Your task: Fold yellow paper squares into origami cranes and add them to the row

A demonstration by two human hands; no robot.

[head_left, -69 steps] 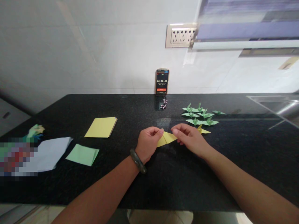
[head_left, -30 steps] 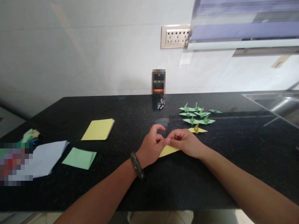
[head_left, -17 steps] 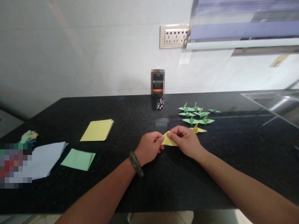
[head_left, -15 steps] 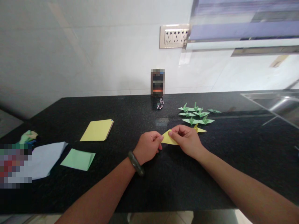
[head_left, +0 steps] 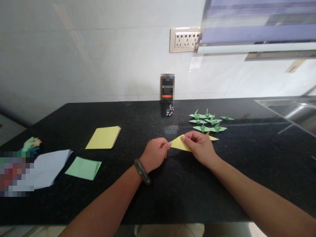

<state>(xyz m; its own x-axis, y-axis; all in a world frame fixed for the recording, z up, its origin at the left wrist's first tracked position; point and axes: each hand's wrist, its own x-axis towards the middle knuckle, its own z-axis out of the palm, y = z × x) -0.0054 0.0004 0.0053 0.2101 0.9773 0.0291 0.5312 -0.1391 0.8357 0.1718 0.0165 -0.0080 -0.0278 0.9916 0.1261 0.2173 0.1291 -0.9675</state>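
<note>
Centrally, a folded yellow paper (head_left: 178,144) spans from left hand (head_left: 154,153) to right hand (head_left: 201,148), over the black counter (head_left: 168,204). Left fingers pinch its left corner; right fingers clamp its other side. Beyond the right hand: yellow paper crane (head_left: 213,138), partly hidden; green paper cranes (head_left: 218,128).

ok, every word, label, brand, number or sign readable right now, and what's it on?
No text readable.
Phone: screen pixelated, illegible.
Multicoloured patch at left edge: pixelated, illegible.
Blue mark on yellow paper stack: too small to read.
Wall socket: nothing legible.
Folded yellow paper: no text visible.
</note>
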